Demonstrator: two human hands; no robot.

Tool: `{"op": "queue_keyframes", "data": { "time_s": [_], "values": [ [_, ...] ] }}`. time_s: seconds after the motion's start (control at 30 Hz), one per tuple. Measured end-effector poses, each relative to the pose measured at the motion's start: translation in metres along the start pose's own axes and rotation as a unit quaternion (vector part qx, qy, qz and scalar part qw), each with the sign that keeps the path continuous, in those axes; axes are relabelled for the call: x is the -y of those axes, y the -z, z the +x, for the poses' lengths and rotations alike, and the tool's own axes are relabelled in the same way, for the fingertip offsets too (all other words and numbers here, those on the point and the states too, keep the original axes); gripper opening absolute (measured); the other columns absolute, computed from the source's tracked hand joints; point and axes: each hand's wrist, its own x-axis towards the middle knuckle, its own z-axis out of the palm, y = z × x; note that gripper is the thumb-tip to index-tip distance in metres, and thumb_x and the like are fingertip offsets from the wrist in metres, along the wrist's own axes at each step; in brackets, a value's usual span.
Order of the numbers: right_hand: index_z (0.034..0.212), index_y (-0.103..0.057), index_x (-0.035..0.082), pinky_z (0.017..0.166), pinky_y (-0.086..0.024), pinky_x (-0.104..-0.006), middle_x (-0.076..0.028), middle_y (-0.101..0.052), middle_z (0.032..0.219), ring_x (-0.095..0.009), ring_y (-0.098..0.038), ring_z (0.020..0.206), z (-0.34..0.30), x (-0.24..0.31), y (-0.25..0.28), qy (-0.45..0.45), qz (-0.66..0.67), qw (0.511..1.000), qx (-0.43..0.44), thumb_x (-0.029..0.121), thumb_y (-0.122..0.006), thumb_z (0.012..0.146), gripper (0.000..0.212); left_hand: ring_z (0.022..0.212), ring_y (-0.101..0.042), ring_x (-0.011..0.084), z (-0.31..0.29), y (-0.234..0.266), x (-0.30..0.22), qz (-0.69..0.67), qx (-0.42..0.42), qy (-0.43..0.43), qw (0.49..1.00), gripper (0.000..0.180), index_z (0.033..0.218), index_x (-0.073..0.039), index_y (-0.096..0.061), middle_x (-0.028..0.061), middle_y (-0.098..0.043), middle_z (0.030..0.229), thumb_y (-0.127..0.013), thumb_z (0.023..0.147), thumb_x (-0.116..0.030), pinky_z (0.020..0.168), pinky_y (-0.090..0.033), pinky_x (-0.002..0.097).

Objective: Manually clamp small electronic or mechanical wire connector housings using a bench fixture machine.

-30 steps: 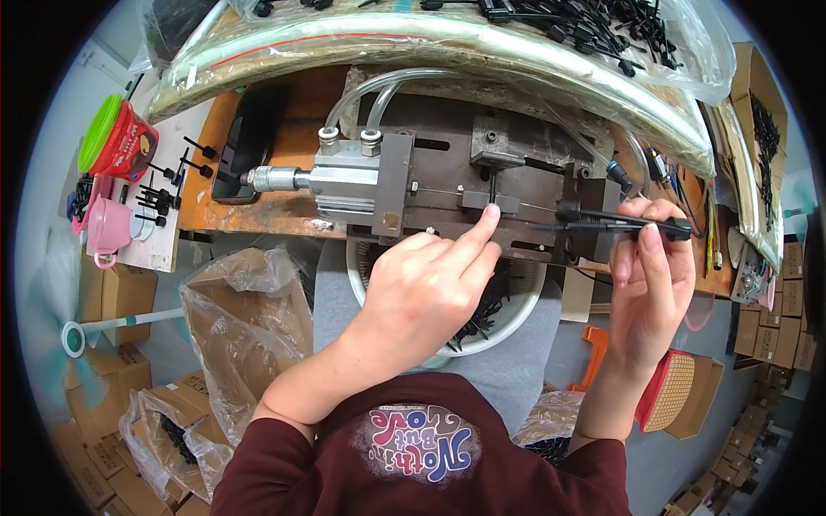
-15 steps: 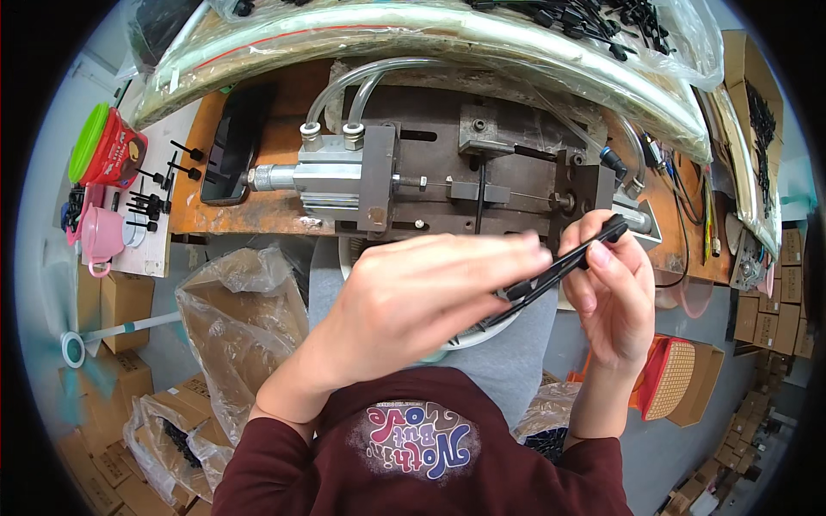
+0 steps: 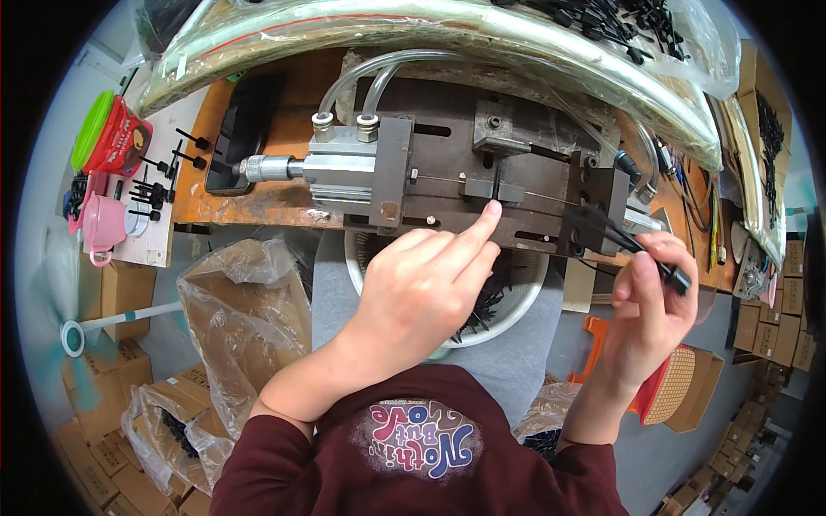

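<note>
My left hand reaches to the metal clamping fixture with its index finger stretched out. That fingertip meets the lower end of a thin black plastic rod, which lies across a small grey block. Its other fingers are partly bent, and the thumb is hidden beneath. Off to the right, my right hand pinches several black plastic rods with thick heads, their thin ends pointing up and left. Below the fixture, a white basket on my lap holds many black rods, partly covered by my left hand.
A silver air cylinder with clear hoses stands left on the fixture plate. A black phone, a red tub and a pink cup are farther left. A plastic-lined carton stands below; more black rods lie at the far edge.
My hands have separated. The left index finger has reached the rod on the fixture, while my right hand has moved right and down with its black rods.
</note>
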Motion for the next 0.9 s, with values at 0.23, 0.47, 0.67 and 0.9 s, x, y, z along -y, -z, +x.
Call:
{"op": "queue_keyframes", "data": {
  "time_s": [0.23,0.47,0.67,0.9],
  "values": [
    [0.088,-0.074,0.005,0.067,-0.052,-0.0264,-0.01,-0.063,0.101,-0.021,-0.063,0.085,-0.009,0.008,0.001,0.344,-0.42,0.839,0.029,-0.008,-0.081,0.065,0.028,0.062,-0.061,0.0175,0.01,0.001,-0.002,0.042,0.036,0.01,0.998,0.023,0.093,-0.003,-0.071,0.0098,-0.067,0.124,-0.078,0.072,-0.011,0.063,-0.051,0.0285],
    [0.099,-0.072,-0.009,0.056,-0.053,-0.0278,-0.018,-0.064,0.102,-0.022,-0.067,0.072,-0.014,-0.012,-0.012,0.433,-0.41,0.786,0.163,-0.011,-0.073,0.066,0.033,0.083,-0.072,0.0211,0.008,0.008,-0.008,-0.28,-0.042,0.037,0.958,0.036,0.101,-0.002,-0.07,0.0128,-0.072,0.106,-0.086,0.069,-0.009,0.073,-0.058,0.0306],
    [0.101,-0.072,-0.01,0.061,-0.057,-0.0301,-0.018,-0.063,0.105,-0.025,-0.069,0.075,-0.012,-0.015,-0.028,0.455,-0.401,0.776,0.173,-0.004,-0.072,0.067,0.034,0.084,-0.07,0.0251,0.003,0.022,-0.016,-0.336,-0.073,0.063,0.937,0.033,0.097,0.0,-0.07,0.0137,-0.072,0.099,-0.084,0.067,-0.001,0.07,-0.058,0.0321],
    [0.114,-0.069,-0.003,0.077,-0.059,-0.0283,-0.014,-0.059,0.115,-0.022,-0.066,0.092,-0.011,-0.02,-0.018,0.33,-0.368,0.865,0.083,-0.011,-0.073,0.078,0.038,0.078,-0.067,0.0236,0.001,-0.001,0.0,-0.049,-0.034,0.007,0.998,0.028,0.094,-0.003,-0.07,0.0108,-0.066,0.123,-0.078,0.069,-0.009,0.073,-0.055,0.0324]
  ]
}}
